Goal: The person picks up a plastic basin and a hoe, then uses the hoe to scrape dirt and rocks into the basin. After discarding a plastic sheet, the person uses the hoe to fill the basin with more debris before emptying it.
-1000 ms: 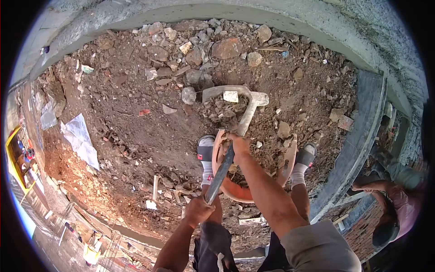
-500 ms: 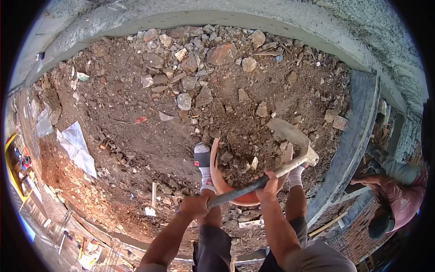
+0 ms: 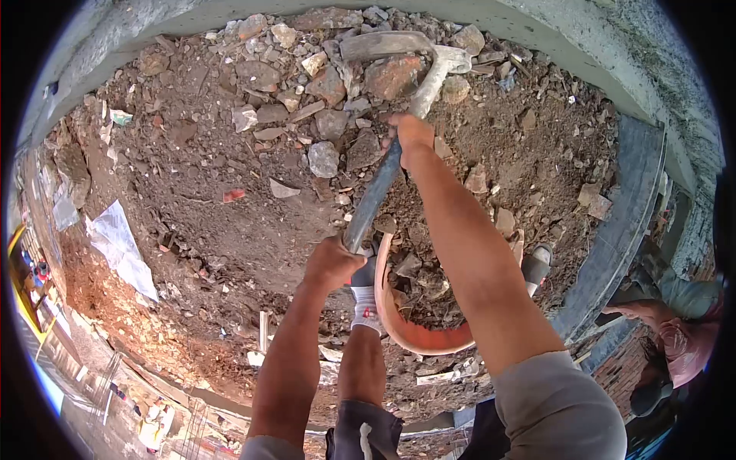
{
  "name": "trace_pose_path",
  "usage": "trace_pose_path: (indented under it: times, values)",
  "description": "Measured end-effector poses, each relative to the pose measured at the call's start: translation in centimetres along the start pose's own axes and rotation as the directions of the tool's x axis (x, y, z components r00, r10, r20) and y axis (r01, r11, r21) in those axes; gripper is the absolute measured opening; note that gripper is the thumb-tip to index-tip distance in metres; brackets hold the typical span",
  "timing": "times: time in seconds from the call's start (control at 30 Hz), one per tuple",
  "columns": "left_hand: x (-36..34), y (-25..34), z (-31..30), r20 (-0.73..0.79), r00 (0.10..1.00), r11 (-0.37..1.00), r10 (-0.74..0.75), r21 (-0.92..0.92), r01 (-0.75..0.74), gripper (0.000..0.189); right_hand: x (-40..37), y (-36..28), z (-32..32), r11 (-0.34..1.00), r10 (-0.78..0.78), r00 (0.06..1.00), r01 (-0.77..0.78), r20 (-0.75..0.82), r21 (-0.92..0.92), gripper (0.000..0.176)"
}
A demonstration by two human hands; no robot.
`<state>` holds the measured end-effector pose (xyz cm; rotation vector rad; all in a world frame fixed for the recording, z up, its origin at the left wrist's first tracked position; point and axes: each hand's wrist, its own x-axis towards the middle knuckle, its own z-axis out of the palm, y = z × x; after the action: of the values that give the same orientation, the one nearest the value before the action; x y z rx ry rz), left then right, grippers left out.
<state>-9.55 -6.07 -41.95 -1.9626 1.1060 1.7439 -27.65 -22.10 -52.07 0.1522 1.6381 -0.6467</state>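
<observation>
A hoe (image 3: 373,201) with a dark handle and a dirt-caked metal head reaches forward over the rubble. My left hand (image 3: 334,263) is closed round the lower end of its handle. Higher up, near the head, my right hand (image 3: 414,140) grips the same handle with the arm stretched out. The hoe's blade is raised in front of a large reddish rock (image 3: 395,78); its exact height above the ground is hard to tell. Between my feet lies an orange curved-rimmed pan (image 3: 429,340) holding soil and stones, partly hidden by my right forearm.
Broken stones and dirt (image 3: 230,153) cover the ground. A concrete wall (image 3: 567,54) curves round the far side. A grey board (image 3: 613,230) edges the right, with a crouching person (image 3: 682,337) beyond it. Clear plastic sheeting (image 3: 123,249) lies at the left.
The hoe has swung forward and up, away from the pan, its head now over the far rocks. My right arm has extended; my left hand has risen slightly.
</observation>
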Motion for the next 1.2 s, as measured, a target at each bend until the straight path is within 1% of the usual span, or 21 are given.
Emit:
trace_pose_path:
  times: [0.03,0.07,0.17,0.3,0.4,0.5,0.6,0.63,0.67,0.73,0.77,0.8,0.87,0.9,0.93,0.97,1.03,1.07,1.1,1.13,1.2]
  values:
    - [-2.3,0.7,1.0,0.030,0.997,0.991,-0.075,-0.108,0.078,0.032,-0.7,1.0,-0.2,0.998,0.034,0.999,-0.032,0.029,-0.059,0.011]
    - [-3.1,0.0,2.8,0.036,0.997,0.993,-0.066,-0.093,0.069,0.033,-1.3,1.0,-0.1,0.992,0.048,0.996,-0.039,0.069,-0.123,0.012]
    - [-5.9,-0.3,8.7,0.060,0.993,0.965,-0.097,-0.240,0.109,0.032,-4.1,1.2,-3.5,0.962,0.099,0.995,-0.093,0.012,-0.257,0.015]
    - [-12.7,6.3,12.1,0.183,0.978,0.959,-0.096,-0.247,0.140,0.027,-6.4,1.0,-10.9,0.932,0.121,0.992,-0.121,-0.023,-0.343,0.014]
    - [-14.1,3.0,21.8,0.270,0.957,0.944,-0.104,-0.276,0.181,0.027,-9.5,2.0,-17.1,0.923,0.124,0.980,-0.171,-0.154,-0.346,0.014]
    - [-18.2,3.7,24.0,0.310,0.947,0.989,-0.082,-0.092,0.116,0.038,-11.4,5.1,-24.1,0.915,0.230,0.945,-0.291,-0.233,-0.279,0.015]
    - [-23.3,6.1,23.4,0.337,0.915,0.972,-0.223,0.144,0.184,0.045,-14.2,9.3,-29.8,0.953,0.260,0.940,-0.287,-0.220,-0.098,0.013]
    - [-24.7,4.6,25.8,0.309,0.910,0.961,-0.275,0.132,0.245,0.042,-15.7,11.1,-31.6,0.956,0.284,0.935,-0.294,-0.212,-0.013,0.012]
    - [-26.8,4.2,26.5,0.339,0.901,0.963,-0.269,0.075,0.259,0.040,-18.1,12.8,-33.0,0.964,0.245,0.948,-0.261,-0.204,-0.053,0.011]
    - [-29.9,-0.6,32.7,0.426,0.808,0.910,-0.407,0.109,0.400,0.045,-23.6,14.8,-34.2,0.965,0.216,0.946,-0.245,-0.241,-0.097,0.010]
    - [-31.6,-1.6,34.2,0.459,0.771,0.897,-0.441,0.216,0.385,0.050,-25.9,17.5,-35.8,0.959,0.235,0.946,-0.263,-0.224,-0.107,0.011]
    - [-32.2,-3.8,35.5,0.622,0.670,0.914,-0.404,0.299,0.274,0.066,-27.3,19.5,-37.2,0.954,0.249,0.947,-0.276,-0.202,-0.118,0.012]
    - [-34.6,-7.7,38.6,0.615,0.643,0.889,-0.456,0.294,0.350,0.067,-28.3,20.3,-38.1,0.953,0.274,0.935,-0.296,-0.225,-0.068,0.013]
    - [-34.8,-8.6,40.2,0.558,0.738,0.924,-0.379,0.276,0.266,0.066,-29.0,20.3,-38.5,0.948,0.299,0.924,-0.317,-0.239,-0.040,0.013]
    - [-32.5,-2.0,34.9,0.611,0.709,0.935,-0.353,0.217,0.279,0.062,-28.7,18.0,-38.5,0.964,0.247,0.951,-0.260,-0.187,-0.050,0.013]
    - [-31.3,-1.2,35.2,0.505,0.804,0.949,-0.314,0.193,0.249,0.058,-26.9,16.8,-39.3,0.966,0.256,0.953,-0.258,-0.162,0.010,0.012]
    - [-26.2,1.1,34.4,0.341,0.916,0.977,-0.211,0.048,0.207,0.056,-22.4,10.6,-38.5,0.994,0.038,0.999,-0.038,-0.006,0.101,0.010]
    - [-22.3,2.1,33.6,0.254,0.964,0.994,-0.083,0.084,0.064,0.054,-19.6,7.2,-37.9,0.983,0.062,0.996,-0.050,-0.060,0.177,0.008]
    - [-18.7,7.1,28.7,0.241,0.970,0.993,-0.042,0.118,0.014,0.054,-17.5,3.0,-36.3,0.981,0.057,0.993,-0.037,-0.102,0.189,0.008]
    - [-14.4,8.2,27.5,0.114,0.984,0.970,0.135,0.186,-0.155,0.055,-14.9,-0.6,-35.0,0.962,0.063,0.995,-0.039,-0.082,0.270,0.011]
    - [-7.5,14.7,21.0,0.125,0.979,0.893,0.162,0.403,-0.199,0.049,-8.2,-5.6,-33.3,0.933,-0.080,0.993,0.107,-0.093,0.343,0.014]
